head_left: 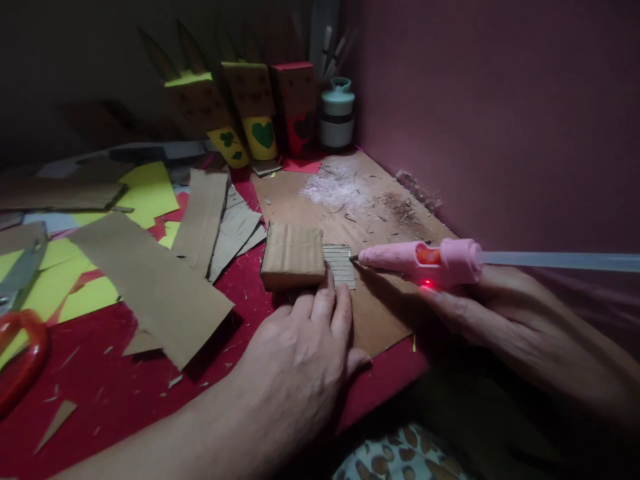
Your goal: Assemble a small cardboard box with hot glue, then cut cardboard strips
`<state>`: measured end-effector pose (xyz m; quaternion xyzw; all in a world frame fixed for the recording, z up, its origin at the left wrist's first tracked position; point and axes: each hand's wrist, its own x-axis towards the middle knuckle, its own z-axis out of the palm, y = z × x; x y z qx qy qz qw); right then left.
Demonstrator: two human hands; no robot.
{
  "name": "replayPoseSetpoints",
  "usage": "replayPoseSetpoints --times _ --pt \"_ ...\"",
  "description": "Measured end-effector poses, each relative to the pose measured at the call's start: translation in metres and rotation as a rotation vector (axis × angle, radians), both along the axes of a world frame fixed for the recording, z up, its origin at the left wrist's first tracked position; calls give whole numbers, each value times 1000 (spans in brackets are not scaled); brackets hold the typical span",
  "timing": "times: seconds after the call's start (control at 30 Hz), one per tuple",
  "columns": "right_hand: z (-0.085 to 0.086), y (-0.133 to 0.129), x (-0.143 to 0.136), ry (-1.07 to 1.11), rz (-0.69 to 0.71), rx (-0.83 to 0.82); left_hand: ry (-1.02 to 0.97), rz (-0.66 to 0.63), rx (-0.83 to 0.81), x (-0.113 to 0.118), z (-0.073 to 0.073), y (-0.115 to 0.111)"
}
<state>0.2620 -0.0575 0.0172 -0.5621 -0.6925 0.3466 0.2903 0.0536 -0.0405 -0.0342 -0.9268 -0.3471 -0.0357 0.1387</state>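
In the head view the hands are apart: the left hand (305,353) lies with fingers extended over the near edge of a ribbed cardboard piece (342,267) on the brown board (385,320), apparently steadying it, while the right hand (510,327) is wrapped round a pink glue gun (400,260), its nozzle at the piece's right edge, seemingly levelled for that edge. A cardboard block (293,257) crowds the piece's left side, whether touching is unclear; pale shreds (335,187) litter the board beyond, and cardboard offcuts (150,287) and red-handled scissors (23,360) clutter the left.
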Motion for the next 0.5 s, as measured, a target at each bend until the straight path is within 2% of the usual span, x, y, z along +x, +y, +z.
replayPoseSetpoints --times 0.17,0.5 --pt "1 3 -3 -10 -28 -8 -7 -9 -3 0 -1 0" --pt "0 0 0 -33 7 14 2 -14 -3 -1 -2 -1"
